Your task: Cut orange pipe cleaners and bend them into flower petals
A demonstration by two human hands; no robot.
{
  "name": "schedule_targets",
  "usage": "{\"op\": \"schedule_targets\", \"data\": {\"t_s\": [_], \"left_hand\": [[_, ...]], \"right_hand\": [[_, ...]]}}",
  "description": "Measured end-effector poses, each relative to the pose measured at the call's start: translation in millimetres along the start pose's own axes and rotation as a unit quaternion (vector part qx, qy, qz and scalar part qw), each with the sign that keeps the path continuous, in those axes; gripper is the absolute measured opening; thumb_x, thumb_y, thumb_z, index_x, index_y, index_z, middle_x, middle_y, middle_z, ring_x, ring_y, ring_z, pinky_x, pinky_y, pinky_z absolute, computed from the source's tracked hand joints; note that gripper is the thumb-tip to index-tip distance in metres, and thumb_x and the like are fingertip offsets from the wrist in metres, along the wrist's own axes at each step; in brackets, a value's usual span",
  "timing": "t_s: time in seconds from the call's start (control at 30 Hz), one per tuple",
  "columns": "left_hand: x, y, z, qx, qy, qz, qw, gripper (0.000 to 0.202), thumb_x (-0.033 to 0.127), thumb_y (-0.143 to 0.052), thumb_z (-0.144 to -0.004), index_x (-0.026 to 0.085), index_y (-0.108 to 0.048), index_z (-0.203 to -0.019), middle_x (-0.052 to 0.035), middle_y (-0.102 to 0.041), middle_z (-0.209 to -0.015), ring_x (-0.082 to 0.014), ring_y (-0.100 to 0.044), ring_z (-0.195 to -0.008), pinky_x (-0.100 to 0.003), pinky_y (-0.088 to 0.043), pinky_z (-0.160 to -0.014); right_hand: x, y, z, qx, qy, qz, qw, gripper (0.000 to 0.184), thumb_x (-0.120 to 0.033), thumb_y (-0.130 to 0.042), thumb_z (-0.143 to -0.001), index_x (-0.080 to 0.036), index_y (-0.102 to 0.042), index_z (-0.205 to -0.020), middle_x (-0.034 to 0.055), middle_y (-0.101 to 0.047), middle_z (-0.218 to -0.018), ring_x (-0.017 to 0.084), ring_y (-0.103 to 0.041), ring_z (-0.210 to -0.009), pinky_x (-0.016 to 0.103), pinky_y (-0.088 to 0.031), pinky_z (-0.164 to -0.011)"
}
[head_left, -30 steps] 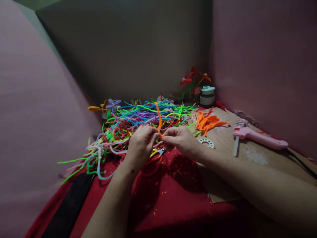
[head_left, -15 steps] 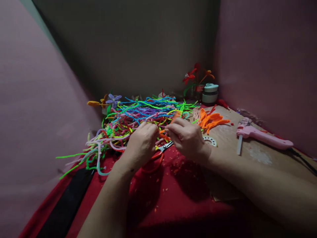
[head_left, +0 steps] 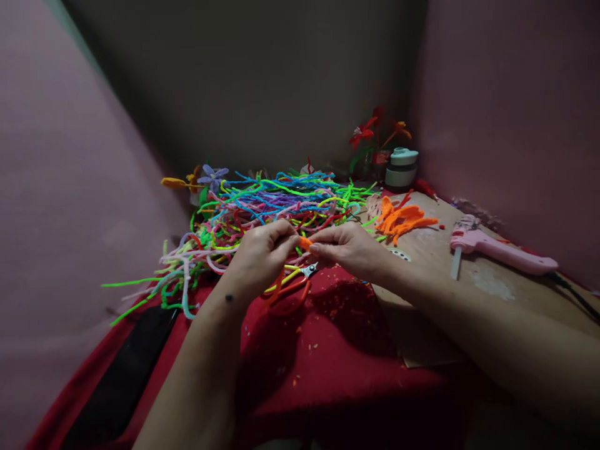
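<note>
Between my two hands is a short piece of orange pipe cleaner [head_left: 305, 244]. My left hand [head_left: 263, 255] pinches one end of it, and the thumb and fingers of my right hand [head_left: 349, 249] close on the other. Just below them, scissors [head_left: 293, 289] with orange handles lie on the red cloth [head_left: 323, 375], partly behind my left hand. Behind both hands spreads a large heap of pipe cleaners [head_left: 276, 200] in many colours. Several bent orange pipe cleaner pieces [head_left: 404, 220] lie to the right of my right hand.
A pink glue gun [head_left: 501, 250] with its cord rests on a brown board [head_left: 435, 312] at right. A dark flat object [head_left: 126, 375] lies at left. At the back stand a lidded jar [head_left: 402, 169], red flowers [head_left: 365, 134] and a purple flower [head_left: 213, 177]. Orange bits dot the cloth.
My hands have turned and my right fingers have straightened along the orange pipe cleaner, which shows more clearly between them. The whole view has shifted slightly.
</note>
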State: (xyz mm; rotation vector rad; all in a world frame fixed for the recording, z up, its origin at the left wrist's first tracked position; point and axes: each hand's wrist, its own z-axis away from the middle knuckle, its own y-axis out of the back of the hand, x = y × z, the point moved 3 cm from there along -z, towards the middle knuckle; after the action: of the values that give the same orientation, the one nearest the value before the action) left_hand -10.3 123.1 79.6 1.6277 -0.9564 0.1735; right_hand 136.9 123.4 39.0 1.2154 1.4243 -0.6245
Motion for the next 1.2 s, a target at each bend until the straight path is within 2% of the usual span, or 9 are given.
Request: {"op": "schedule_targets", "data": {"t_s": [0.17, 0.3, 0.37, 0.53, 0.73, 0.87, 0.97, 1.1, 1.2], "left_hand": [[-2, -4.1, 1, -0.012, 0.109, 0.150, 0.983, 0.014, 0.029, -0.056, -0.075, 0.016, -0.057, -0.071, 0.0052, -0.048, -0.044, -0.0079, -0.042, -0.036, -0.019, -0.032, -0.038], [-2, -9.5, 0, -0.022, 0.134, 0.220, 0.966, 0.015, 0.029, -0.059, -0.073, 0.015, -0.056, -0.071, 0.0027, -0.055, -0.048, -0.0113, -0.052, -0.038, -0.021, -0.042, -0.040], [-1, -10.9, 0, -0.018, 0.129, 0.230, 0.964, 0.015, 0.029, -0.060, -0.073, 0.015, -0.056, -0.071, 0.0019, -0.057, -0.050, -0.0111, -0.053, -0.040, -0.021, -0.043, -0.040], [1, -12.6, -2, 0.037, 0.103, 0.190, 0.976, 0.013, 0.026, -0.058, -0.072, 0.014, -0.059, -0.067, 0.0043, -0.051, -0.047, -0.0051, -0.041, -0.038, -0.016, -0.031, -0.037], [-5, -17.4, -4, 0.071, 0.066, 0.097, 0.991, 0.013, 0.025, -0.054, -0.074, 0.015, -0.058, -0.066, 0.0045, -0.050, -0.047, -0.0060, -0.041, -0.039, -0.017, -0.032, -0.040], [-6, -17.4, -3, 0.095, 0.033, 0.040, 0.994, 0.013, 0.024, -0.052, -0.075, 0.015, -0.058, -0.067, 0.0031, -0.054, -0.050, -0.0066, -0.044, -0.042, -0.017, -0.033, -0.042], [-2, -17.9, -2, 0.110, 0.033, 0.041, 0.992, 0.012, 0.022, -0.051, -0.075, 0.015, -0.058, -0.067, 0.0029, -0.054, -0.050, -0.0066, -0.045, -0.041, -0.017, -0.034, -0.041], [2, -22.4, -1, 0.118, 0.097, 0.170, 0.973, 0.009, 0.018, -0.053, -0.071, 0.015, -0.054, -0.063, 0.0041, -0.051, -0.043, -0.0055, -0.041, -0.035, -0.016, -0.032, -0.037], [0, -27.4, -1, 0.103, 0.180, 0.317, 0.926, 0.009, 0.019, -0.058, -0.069, 0.015, -0.052, -0.062, 0.0059, -0.047, -0.039, -0.0050, -0.039, -0.032, -0.015, -0.030, -0.035]], "right_hand": [[-1, -4, 2, -0.042, -0.075, -0.109, 0.990, 0.017, -0.020, -0.055, -0.077, -0.012, -0.062, -0.064, 0.0024, -0.063, -0.058, 0.010, -0.057, -0.050, 0.023, -0.047, -0.053], [0, -6, 2, -0.002, -0.058, -0.104, 0.993, 0.023, -0.015, -0.054, -0.077, -0.013, -0.056, -0.055, -0.0014, -0.055, -0.048, 0.007, -0.050, -0.043, 0.020, -0.042, -0.047], [1, -7, 2, 0.021, -0.059, -0.102, 0.993, 0.021, -0.011, -0.054, -0.076, -0.013, -0.056, -0.054, -0.0022, -0.054, -0.047, 0.006, -0.049, -0.043, 0.020, -0.042, -0.047], [4, -9, 1, 0.029, -0.090, -0.165, 0.982, 0.019, -0.011, -0.053, -0.076, -0.013, -0.057, -0.058, -0.0016, -0.056, -0.050, 0.008, -0.052, -0.045, 0.022, -0.045, -0.050], [7, -7, 2, 0.041, -0.084, -0.144, 0.985, 0.017, -0.017, -0.059, -0.073, -0.012, -0.062, -0.057, 0.0016, -0.060, -0.053, 0.008, -0.050, -0.046, 0.022, -0.042, -0.050], [10, -8, 2, 0.005, -0.081, -0.206, 0.975, 0.013, -0.022, -0.063, -0.071, -0.011, -0.066, -0.063, 0.0043, -0.064, -0.059, 0.010, -0.055, -0.050, 0.025, -0.044, -0.054], [13, -10, 1, -0.016, -0.102, -0.234, 0.967, 0.014, -0.023, -0.067, -0.067, -0.010, -0.066, -0.063, 0.0043, -0.064, -0.057, 0.011, -0.056, -0.048, 0.025, -0.044, -0.051], [14, -10, 1, 0.003, -0.124, -0.218, 0.968, 0.016, -0.021, -0.068, -0.066, -0.010, -0.063, -0.056, 0.0046, -0.062, -0.052, 0.011, -0.055, -0.043, 0.024, -0.042, -0.045], [11, -12, 2, 0.016, -0.127, -0.213, 0.969, 0.018, -0.020, -0.068, -0.067, -0.010, -0.061, -0.054, 0.0043, -0.061, -0.049, 0.010, -0.054, -0.040, 0.023, -0.042, -0.043]]}}
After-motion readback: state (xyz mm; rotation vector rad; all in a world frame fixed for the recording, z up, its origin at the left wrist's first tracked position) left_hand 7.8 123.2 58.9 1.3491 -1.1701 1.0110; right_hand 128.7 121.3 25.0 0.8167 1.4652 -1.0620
